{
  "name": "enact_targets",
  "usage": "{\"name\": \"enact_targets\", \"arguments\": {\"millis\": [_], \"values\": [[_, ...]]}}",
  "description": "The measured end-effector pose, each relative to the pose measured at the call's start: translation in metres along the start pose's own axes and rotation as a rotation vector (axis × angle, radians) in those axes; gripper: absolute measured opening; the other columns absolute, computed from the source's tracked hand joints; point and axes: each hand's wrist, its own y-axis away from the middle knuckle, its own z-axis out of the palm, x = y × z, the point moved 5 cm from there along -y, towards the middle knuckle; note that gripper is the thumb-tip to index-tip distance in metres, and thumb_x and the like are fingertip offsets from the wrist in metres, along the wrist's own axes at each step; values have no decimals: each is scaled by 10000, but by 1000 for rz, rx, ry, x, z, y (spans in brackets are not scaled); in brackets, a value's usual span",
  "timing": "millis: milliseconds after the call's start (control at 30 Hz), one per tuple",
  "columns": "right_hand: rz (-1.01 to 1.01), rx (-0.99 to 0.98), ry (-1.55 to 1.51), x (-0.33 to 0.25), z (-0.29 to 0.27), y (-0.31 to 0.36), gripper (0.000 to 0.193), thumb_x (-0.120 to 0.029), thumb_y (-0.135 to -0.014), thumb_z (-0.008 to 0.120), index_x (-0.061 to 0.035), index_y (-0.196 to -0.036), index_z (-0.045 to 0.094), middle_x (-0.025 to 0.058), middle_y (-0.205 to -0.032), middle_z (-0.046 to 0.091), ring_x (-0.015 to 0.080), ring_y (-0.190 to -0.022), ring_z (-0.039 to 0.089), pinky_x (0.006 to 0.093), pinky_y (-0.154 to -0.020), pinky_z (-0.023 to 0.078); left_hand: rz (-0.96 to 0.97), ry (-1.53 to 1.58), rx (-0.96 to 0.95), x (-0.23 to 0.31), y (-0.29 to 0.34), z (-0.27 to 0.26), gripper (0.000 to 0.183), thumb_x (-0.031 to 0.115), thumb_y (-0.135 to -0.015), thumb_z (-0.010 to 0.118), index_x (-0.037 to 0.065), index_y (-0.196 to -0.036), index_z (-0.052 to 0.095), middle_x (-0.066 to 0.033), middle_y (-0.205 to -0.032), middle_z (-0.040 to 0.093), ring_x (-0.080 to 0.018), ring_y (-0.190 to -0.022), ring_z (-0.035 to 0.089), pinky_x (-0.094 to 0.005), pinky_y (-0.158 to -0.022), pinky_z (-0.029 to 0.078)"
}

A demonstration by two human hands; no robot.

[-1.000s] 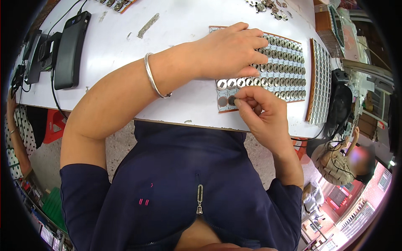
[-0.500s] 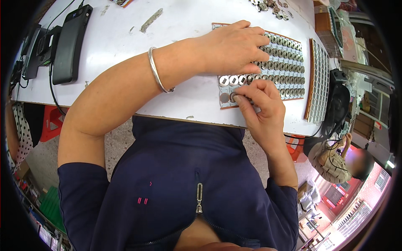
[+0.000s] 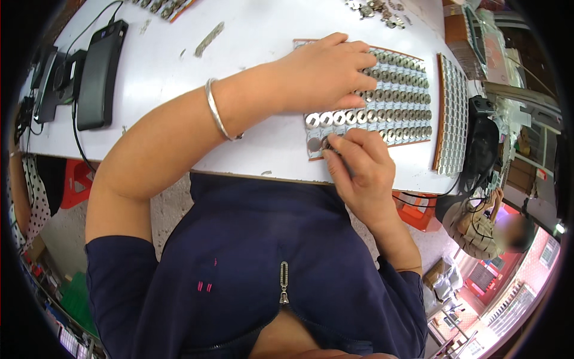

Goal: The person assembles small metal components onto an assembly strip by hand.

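A flat panel (image 3: 312, 133) with brown edges lies on the table, filled with rows of small round metal clips. My left hand (image 3: 326, 69) rests flat across its upper left part, fingers spread, covering some of the rows. At the near left corner, my right hand (image 3: 366, 170) has thumb and forefinger closed on a small round metal piece (image 3: 326, 143), mostly hidden by the fingertips. It sits low against the front row. Beside it, at the row's left end, is a flat grey disc (image 3: 314, 145). Brighter clips (image 3: 326, 119) show in the row behind.
Another panel (image 3: 452, 119) lies to the right. Loose metal pieces (image 3: 379, 11) are scattered at the back. A black power bank (image 3: 103, 78) with cables stands left. Part of a panel (image 3: 164, 7) shows at the far left. A person (image 3: 478, 230) sits at the right.
The whole view has shifted slightly, so table and panel appear a little lower and further left. My right fingers stay pinched at the same corner; my left hand stays on the panel.
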Motion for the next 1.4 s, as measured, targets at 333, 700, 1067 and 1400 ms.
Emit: {"name": "enact_targets", "arguments": {"millis": [333, 700, 1067, 1400], "values": [[-79, -166, 10, -5, -9, -9, 226, -33, -777, 742, -63, -998, 709, 84, -920, 660, 276, -806, 639, 379, -702, 531, -16, 83, -127, 5, 1, -2, 364, 231, -817, 765, 75, -1139, 697, -139, -1311, 571, -343, -1329, 468, -464, -1096, 395], [182, 232, 200, 228, -72, -184, 184, -112, -875, 678, -42, -1026, 757, 161, -926, 739, 300, -820, 700, 385, -783, 542, -30, 116, -177, 6, -8, -9, 333, 234, -847, 757, 87, -1139, 692, -130, -1281, 597, -359, -1337, 476, -500, -1111, 391], [507, 89, 9, 243, -66, -182, 240, -228, -867, 716, -44, -1011, 774, 92, -861, 750, 183, -749, 670, 315, -726, 533, -24, 121, -136, 8, -4, -9, 320, 232, -846, 761, 83, -1123, 702, -130, -1244, 618, -350, -1316, 478, -482, -1094, 396], [414, 231, -262, 196, -83, -169, 206, -192, -977, 607, -8, -1037, 675, 104, -896, 731, 132, -777, 693, 262, -613, 525, -31, 123, -115, 3, 0, -1, 330, 250, -859, 736, 87, -1138, 673, -117, -1208, 607, -330, -1283, 500, -472, -1092, 389]]}}
